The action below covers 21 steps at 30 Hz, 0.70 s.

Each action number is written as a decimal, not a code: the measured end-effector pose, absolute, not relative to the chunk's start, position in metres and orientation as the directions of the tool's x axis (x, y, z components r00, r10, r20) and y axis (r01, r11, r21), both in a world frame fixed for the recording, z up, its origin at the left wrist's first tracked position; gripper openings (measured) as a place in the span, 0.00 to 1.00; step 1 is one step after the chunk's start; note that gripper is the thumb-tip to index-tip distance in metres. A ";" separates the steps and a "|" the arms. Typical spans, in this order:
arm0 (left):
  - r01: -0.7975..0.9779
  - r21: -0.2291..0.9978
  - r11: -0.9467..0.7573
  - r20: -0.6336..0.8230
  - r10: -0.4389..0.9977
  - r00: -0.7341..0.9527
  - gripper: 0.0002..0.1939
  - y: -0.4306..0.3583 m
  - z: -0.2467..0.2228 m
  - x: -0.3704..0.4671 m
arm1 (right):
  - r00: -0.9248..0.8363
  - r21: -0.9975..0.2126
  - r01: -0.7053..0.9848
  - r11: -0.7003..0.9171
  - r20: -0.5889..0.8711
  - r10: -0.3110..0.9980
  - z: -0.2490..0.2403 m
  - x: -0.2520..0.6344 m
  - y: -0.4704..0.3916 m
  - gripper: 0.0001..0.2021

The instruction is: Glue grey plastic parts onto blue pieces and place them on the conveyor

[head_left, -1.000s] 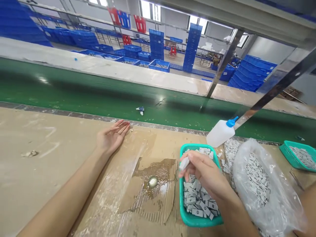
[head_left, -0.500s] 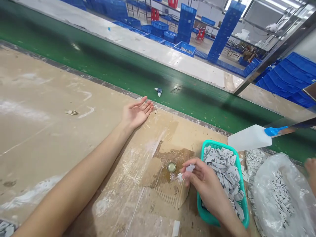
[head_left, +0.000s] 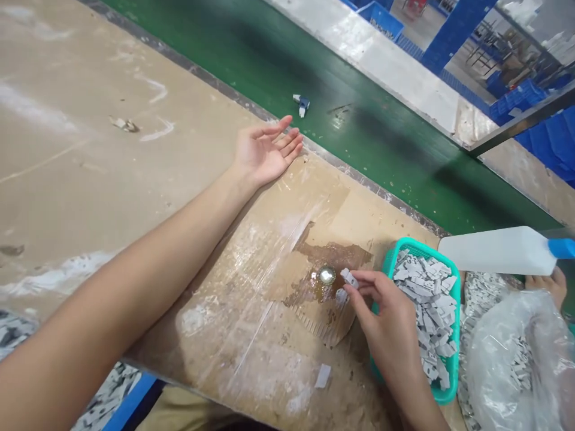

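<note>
Right hand (head_left: 390, 320) — pinching 1 small pale piece (head_left: 348, 278).

Open space separates the left hand (head_left: 268, 152) from the obstructing green basket (head_left: 457, 335).

The tan tabletop (head_left: 188, 161) is scuffed and smeared with white residue. On it lie a torn, wet-stained cardboard piece (head_left: 291, 286), a green basket (head_left: 454, 311) of grey-white pieces, a clear plastic bag (head_left: 487, 359) — and, near the front edge, a pale rectangular scrap (head_left: 323, 376).
</note>
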State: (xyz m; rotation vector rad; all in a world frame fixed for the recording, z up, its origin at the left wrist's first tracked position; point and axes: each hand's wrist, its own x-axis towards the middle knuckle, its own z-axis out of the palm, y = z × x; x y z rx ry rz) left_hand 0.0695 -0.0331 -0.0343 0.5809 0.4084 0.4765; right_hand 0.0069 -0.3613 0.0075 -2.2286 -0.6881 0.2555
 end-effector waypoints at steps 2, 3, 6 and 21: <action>-0.304 0.604 0.736 -0.220 0.521 0.825 0.18 -0.033 -0.035 0.068 | 0.812 -0.687 0.456 -0.566 0.061 0.580 0.009 0.005 -0.360 0.05; -0.300 0.592 0.748 -0.223 0.509 0.831 0.17 -0.033 -0.034 0.068 | 0.803 -0.662 0.486 -0.570 0.082 0.590 0.010 0.004 -0.360 0.06; -0.283 0.523 0.804 -0.244 0.460 0.854 0.15 -0.033 -0.031 0.065 | 0.771 -0.566 0.579 -0.587 0.147 0.620 0.010 0.001 -0.357 0.07; -0.242 0.567 0.787 -0.221 0.428 0.876 0.17 -0.034 -0.025 0.057 | 0.605 -0.353 0.785 -0.509 0.261 0.752 0.005 -0.006 -0.354 0.12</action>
